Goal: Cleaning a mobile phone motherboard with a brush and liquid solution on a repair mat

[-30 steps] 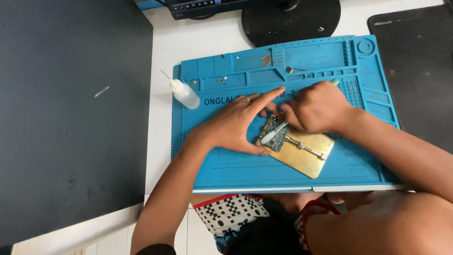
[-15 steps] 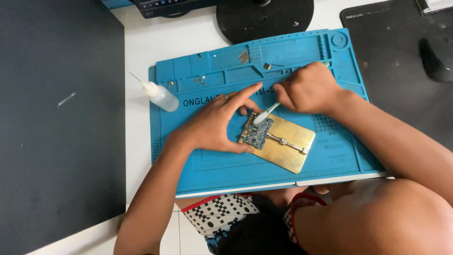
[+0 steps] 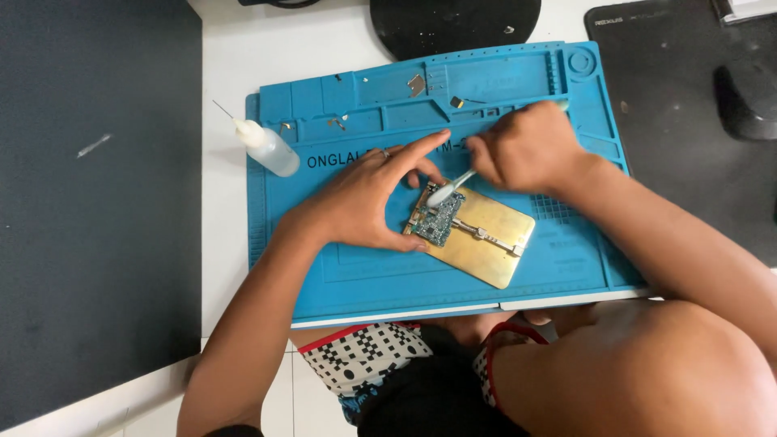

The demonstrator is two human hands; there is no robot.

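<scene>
Left hand (image 3: 360, 202) lies flat on the blue mat (image 3: 356, 275), fingers spread apart, index stretched out past the top of the circuit board (image 3: 437, 218), thumb against the near-left edge of the brass plate (image 3: 486, 235). Looks like bracing, so the plate does not slide while the board is worked. Nothing gripped by this hand, only pressing.

Right hand (image 3: 526, 150) is closed, fingers together and clamped on a thin white-tipped tool (image 3: 449, 190), likely a small brush or swab; handle end pokes out past the knuckles toward the mat's far corner. The tool's tip touches the top end of the board, just beside the left index finger. Held low and slanted, probably for fine control at the tip.

The board sits on the left part of the brass plate, under a metal clamp bar (image 3: 484, 235) that runs across the plate to pin it. The plate lies tilted on the mat, between both hands.

Left of the left fingers, a small clear squeeze bottle (image 3: 267, 150) with a needle tip lies half on the mat edge, half on the white tabletop (image 3: 227, 73). Beyond the fingers, the mat's tray slots hold small metal bits (image 3: 416, 83). A round black base (image 3: 453, 24) sits past the mat, a black mouse pad (image 3: 688, 97) beyond the right hand.
</scene>
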